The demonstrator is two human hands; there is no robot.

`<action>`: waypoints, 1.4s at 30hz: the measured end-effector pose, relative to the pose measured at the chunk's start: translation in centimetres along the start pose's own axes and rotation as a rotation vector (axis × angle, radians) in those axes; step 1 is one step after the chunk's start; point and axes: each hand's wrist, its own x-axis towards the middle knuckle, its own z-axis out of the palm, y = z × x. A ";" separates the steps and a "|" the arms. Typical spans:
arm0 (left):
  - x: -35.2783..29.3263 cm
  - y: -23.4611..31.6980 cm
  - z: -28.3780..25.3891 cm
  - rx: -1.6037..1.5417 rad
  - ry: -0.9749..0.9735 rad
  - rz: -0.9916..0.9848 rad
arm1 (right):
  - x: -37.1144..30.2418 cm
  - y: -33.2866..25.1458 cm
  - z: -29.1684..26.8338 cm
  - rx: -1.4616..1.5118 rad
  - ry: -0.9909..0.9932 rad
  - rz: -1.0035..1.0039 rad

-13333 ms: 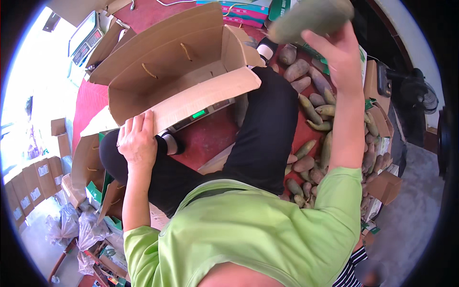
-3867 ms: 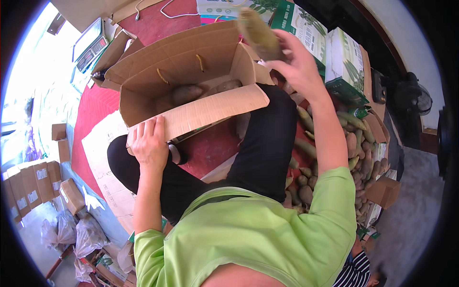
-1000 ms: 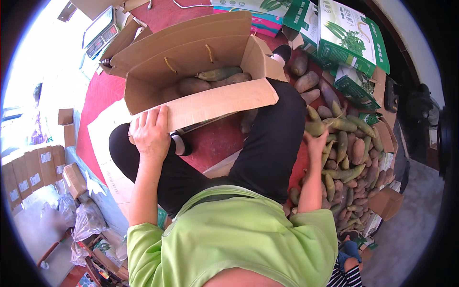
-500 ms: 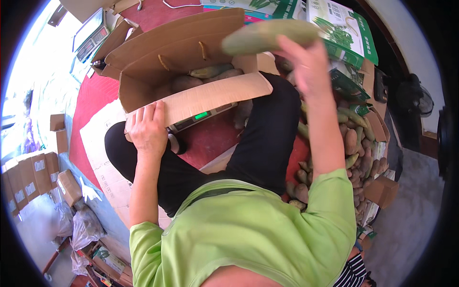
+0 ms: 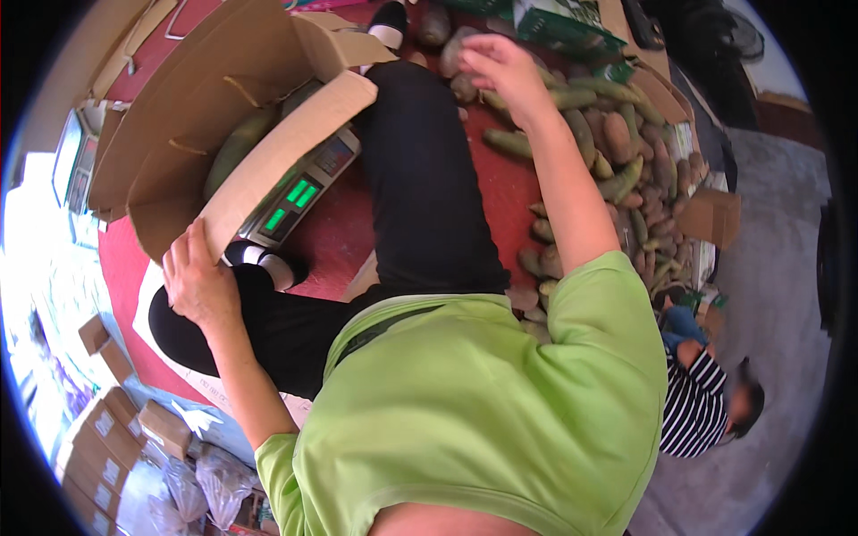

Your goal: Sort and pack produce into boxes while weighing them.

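Observation:
The fingers of my left hand (image 5: 201, 279) are closed on the near flap of an open cardboard box (image 5: 284, 156), at its lower left corner. Inside the box lies a long green radish-like vegetable (image 5: 239, 147), partly hidden by the flap. Under the box a scale (image 5: 299, 192) shows lit green digits. My right hand (image 5: 508, 76) reaches out above the far side of a vegetable pile (image 5: 617, 138), with its fingers apart and nothing visible in them. Closest to its fingertips is a brownish-purple root vegetable (image 5: 453, 55).
The pile mixes long green and reddish-brown pieces, with a cardboard flap (image 5: 709, 217) at its edge. Printed green boxes (image 5: 572, 27) stand beyond. A person in a striped top (image 5: 693, 406) is at the lower right. Closed cartons (image 5: 103, 447) and plastic bags (image 5: 223, 478) line the left.
The long green vegetable has left my right hand, and one now lies in the box. My right hand has swung toward the pile. The view has turned; my left hand stays on the flap.

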 end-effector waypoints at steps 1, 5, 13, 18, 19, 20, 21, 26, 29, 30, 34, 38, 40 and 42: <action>0.0 0.0 -0.1 0.001 0.007 0.000 | -1.2 1.9 -1.6 -0.035 0.067 0.103; -0.1 0.0 0.6 0.038 -0.042 -0.009 | -7.5 11.4 -7.0 -0.093 0.253 0.383; -0.2 0.2 0.9 0.067 -0.004 0.034 | -20.9 27.4 -10.8 -0.504 0.180 0.654; -0.5 -0.5 0.4 0.101 0.012 0.012 | -24.9 28.8 -7.0 -0.348 0.167 1.035; -0.3 -0.2 1.0 0.087 0.014 0.027 | -26.2 29.5 -6.8 -0.312 0.213 1.081; -0.1 0.3 1.5 0.075 0.013 0.041 | -27.4 30.1 -6.6 -0.313 0.292 1.121; -0.1 0.2 1.4 0.065 0.010 0.043 | -27.9 31.1 -6.0 -0.310 0.288 1.120; -0.7 -0.6 0.3 0.130 0.004 0.005 | -25.7 28.9 -1.8 -0.136 0.305 1.282; -0.2 0.3 1.4 0.090 0.001 0.042 | -25.2 25.6 -1.0 -0.263 0.343 1.366; -0.4 -0.1 0.7 0.093 0.005 0.030 | -25.0 27.3 -0.8 -0.269 0.314 1.350; -0.3 -0.1 0.7 0.061 0.003 0.024 | -26.0 32.4 -1.2 -0.162 0.373 1.358; 0.3 0.6 1.7 0.002 0.011 0.064 | -27.1 34.1 -3.0 -0.195 0.446 1.041; -0.5 -0.5 1.0 0.050 0.012 0.029 | -23.5 30.2 -2.6 -0.172 0.446 0.960; 0.0 0.1 0.8 0.034 -0.017 0.022 | -22.0 29.6 -4.6 -0.183 0.537 0.755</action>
